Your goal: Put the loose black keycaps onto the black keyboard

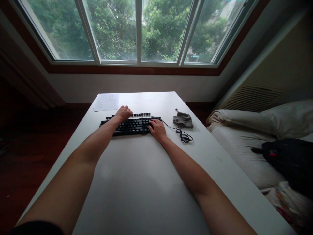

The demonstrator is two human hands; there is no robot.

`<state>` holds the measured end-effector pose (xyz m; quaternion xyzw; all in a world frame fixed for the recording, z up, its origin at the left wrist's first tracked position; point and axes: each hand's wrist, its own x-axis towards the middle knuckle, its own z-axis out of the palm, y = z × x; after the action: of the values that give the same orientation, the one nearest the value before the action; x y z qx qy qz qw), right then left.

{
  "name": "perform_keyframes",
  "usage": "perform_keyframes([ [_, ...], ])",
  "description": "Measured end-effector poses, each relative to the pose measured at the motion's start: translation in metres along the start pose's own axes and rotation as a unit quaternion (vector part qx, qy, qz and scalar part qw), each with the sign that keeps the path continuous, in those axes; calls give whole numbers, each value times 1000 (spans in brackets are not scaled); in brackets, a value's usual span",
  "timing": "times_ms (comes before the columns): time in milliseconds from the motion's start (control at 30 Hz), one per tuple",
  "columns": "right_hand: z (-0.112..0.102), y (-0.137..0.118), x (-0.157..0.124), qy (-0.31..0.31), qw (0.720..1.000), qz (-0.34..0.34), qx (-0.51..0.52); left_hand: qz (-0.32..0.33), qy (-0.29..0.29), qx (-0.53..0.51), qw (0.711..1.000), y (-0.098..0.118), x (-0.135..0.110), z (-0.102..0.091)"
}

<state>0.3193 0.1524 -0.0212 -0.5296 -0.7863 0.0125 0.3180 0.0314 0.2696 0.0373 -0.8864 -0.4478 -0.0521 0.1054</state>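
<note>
A black keyboard (133, 125) lies across the far half of the white table (137, 182). Behind it runs a row of several loose black keycaps (141, 114). My left hand (123, 113) is over the keyboard's back edge by the keycap row, with its fingers curled downward; what they pinch is hidden. My right hand (158, 129) rests on the keyboard's right end, fingers bent and pressed onto it. The keyboard's black cable (183, 135) trails right in a loose coil.
A grey cloth pouch (183, 120) lies to the right of the keyboard. A printed sheet of paper (107, 101) sits at the table's far left corner. A bed with pale pillows (246, 130) and a dark bag (290, 160) stands close on the right. Windows fill the far wall.
</note>
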Motion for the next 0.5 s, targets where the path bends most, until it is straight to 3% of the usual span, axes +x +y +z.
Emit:
perform_keyframes([
  [267,0,0,0,-3,1000,2,-3,12,-17,-33,999,-21,-23,-23],
  [500,1,0,0,11,1000,-5,-1,20,-41,-84,995,-6,-45,-27],
])
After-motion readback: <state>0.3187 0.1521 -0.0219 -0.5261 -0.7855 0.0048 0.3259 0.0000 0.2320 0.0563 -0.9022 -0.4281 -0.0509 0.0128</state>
